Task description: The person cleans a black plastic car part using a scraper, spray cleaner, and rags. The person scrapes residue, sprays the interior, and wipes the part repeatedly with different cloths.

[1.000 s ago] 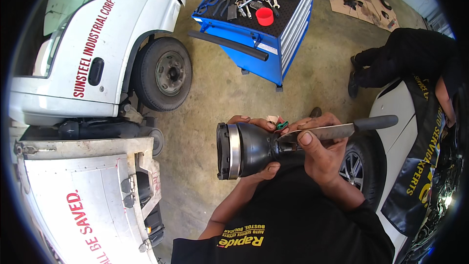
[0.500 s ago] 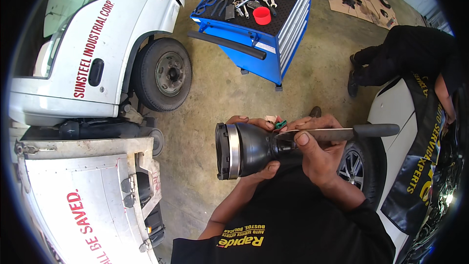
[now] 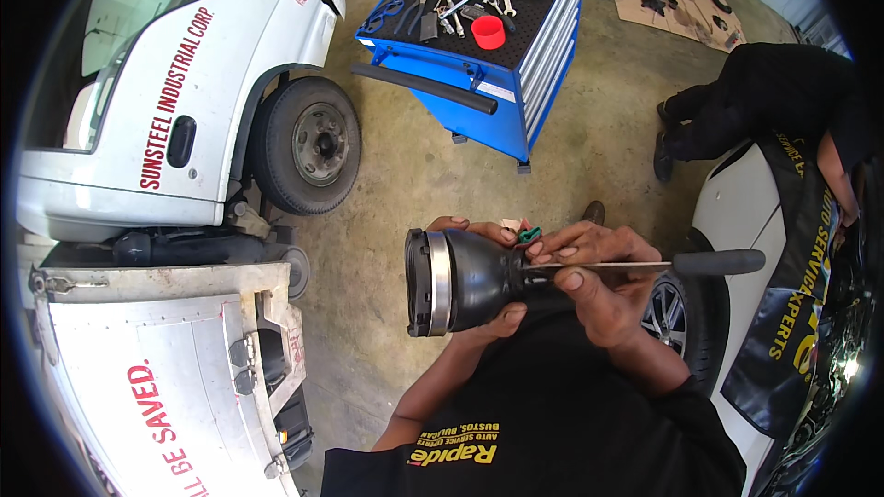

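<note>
Far left, a white truck [image 3: 166,101] sits with its front wheel [image 3: 308,143] turned toward the concrete floor [image 3: 405,184]; behind it stands a blue tool cart [image 3: 497,64] with wrenches and a red cup [image 3: 488,32] on top.

Now to the middle: the left hand [image 3: 479,322] cradles a black rubber boot [image 3: 465,281] from below, fingers wrapped round its body and thumb over the top, wide end with its metal band [image 3: 440,283] facing left. It is held in mid-air at chest level, above the floor. Something small and green [image 3: 529,235] peeks out by the fingertips; I can't make out what it is.

Moving right, the right hand [image 3: 599,290] is closed on the shaft of a screwdriver [image 3: 645,264], tip pushed in at the boot's narrow neck, black handle [image 3: 718,262] sticking out to the right.

My read: the tool is prying at that small end. Best keep the boot braced firm, pinch close to the tip as now, and lever gently so the blade doesn't slip and nick the rubber or the cradling fingers.

Far right, another person in dark clothes [image 3: 755,110] bends over a white car [image 3: 737,221].
</note>
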### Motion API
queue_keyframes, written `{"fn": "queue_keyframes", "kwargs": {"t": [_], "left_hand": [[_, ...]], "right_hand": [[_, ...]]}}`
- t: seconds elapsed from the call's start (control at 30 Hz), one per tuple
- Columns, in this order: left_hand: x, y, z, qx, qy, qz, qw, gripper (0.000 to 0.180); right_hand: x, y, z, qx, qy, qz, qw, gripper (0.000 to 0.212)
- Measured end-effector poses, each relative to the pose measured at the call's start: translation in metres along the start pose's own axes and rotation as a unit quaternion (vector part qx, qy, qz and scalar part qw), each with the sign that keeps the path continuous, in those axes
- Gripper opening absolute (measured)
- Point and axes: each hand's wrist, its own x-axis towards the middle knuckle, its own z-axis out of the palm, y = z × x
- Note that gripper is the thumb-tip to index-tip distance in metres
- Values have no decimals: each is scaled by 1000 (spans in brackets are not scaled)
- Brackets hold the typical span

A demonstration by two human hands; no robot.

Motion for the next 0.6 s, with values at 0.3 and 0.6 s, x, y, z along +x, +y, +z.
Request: {"fn": "queue_keyframes", "kwargs": {"t": [0.3,0.6], "left_hand": [[0,-4,-9,9,-33,4,999,106],[-2,-9,-6,43,40,-15,998,128]], "right_hand": [[2,2,-1,-18,-8,-7,1000,14],[8,9,-4,54,31,48,997,17]]}}
